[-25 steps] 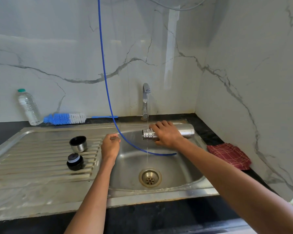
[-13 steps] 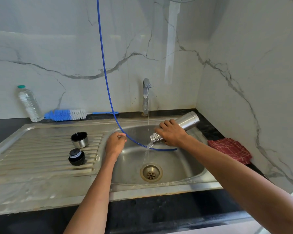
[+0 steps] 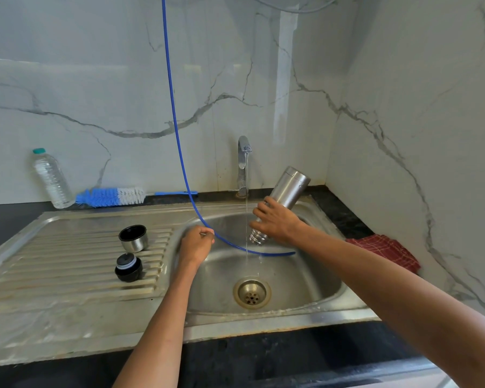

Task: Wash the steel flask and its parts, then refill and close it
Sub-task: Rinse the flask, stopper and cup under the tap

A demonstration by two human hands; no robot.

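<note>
My right hand (image 3: 277,224) grips the steel flask (image 3: 287,191) over the sink basin (image 3: 300,278), mouth tilted steeply down beside the thin stream from the tap (image 3: 243,152). My left hand (image 3: 196,245) pinches the thin blue tube (image 3: 177,130) at the basin's left rim; the tube hangs from above and its end lies in the basin. On the ribbed drainboard (image 3: 53,264) stand the steel cup lid (image 3: 133,238) and the black stopper (image 3: 128,267).
A blue and white bottle brush (image 3: 111,196) and a clear plastic water bottle (image 3: 51,179) lie by the back wall. A red checked cloth (image 3: 387,249) sits on the dark counter at the right. The drain (image 3: 251,293) is in the basin's middle.
My right hand has tipped the flask from lying level to steeply mouth-down, its base now raised toward the wall. My left hand has stayed on the tube.
</note>
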